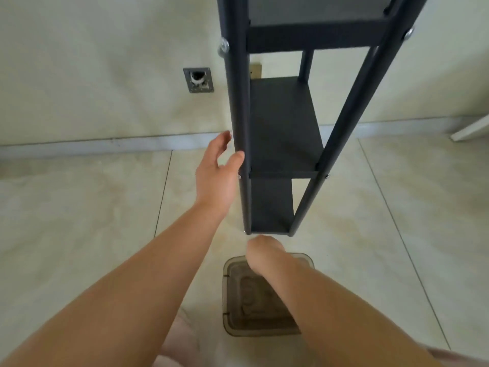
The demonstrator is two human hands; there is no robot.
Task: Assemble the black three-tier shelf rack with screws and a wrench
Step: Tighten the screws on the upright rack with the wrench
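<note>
Both hands were out in front of the person, near the rack (285, 128). His or her left hand (218, 173) was released, fingers spread and loosely bent, with the thumb tip touching the rack's near left post (239, 107) just above the middle shelf (285, 133); the other fingers reached toward the post from the left, and whether they touched it could not be told. Lower down, the right hand (264, 254) was seen from the back of the wrist, fingers curled under and out of sight, so whether it was clenched or grasping something could not be told. It hovered just below the foot of that same post, above the far edge of a clear brownish tub (230, 292) on the floor.

That rack stood upright on the tiled floor (79, 221), close to a pale wall (105, 49), its black posts carrying a top shelf (317, 11), the middle one and a bottom shelf (272, 205). Silver screw heads showed on the left post by the top shelf (223, 46) and by the middle shelf (239, 177). On the wall left of the rack sat a square metal plate (198, 80) with a dark hole.
</note>
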